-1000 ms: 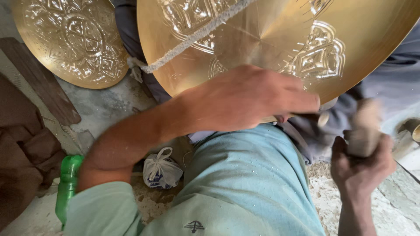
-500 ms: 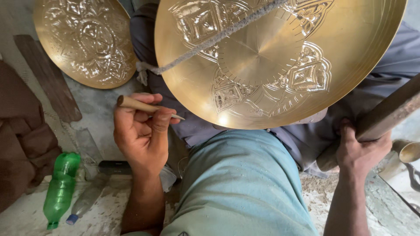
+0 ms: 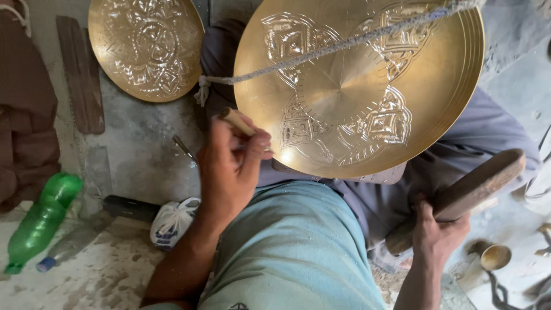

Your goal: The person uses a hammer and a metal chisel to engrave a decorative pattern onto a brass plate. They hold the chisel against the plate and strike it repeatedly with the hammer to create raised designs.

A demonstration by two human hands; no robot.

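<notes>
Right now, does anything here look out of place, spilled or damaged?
Nothing looks damaged. The green bottle lies on its side on the dusty floor beside a knotted white bag. A cord crosses the engraved brass plate.

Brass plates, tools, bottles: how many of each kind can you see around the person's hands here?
Engraved brass plates: 2, one in the lap, one on the floor
Chisel in the left hand: 1
Wooden mallet in the right hand: 1
Plastic bottles: 2, green, clear
White bag: 1
Total: 7
</notes>
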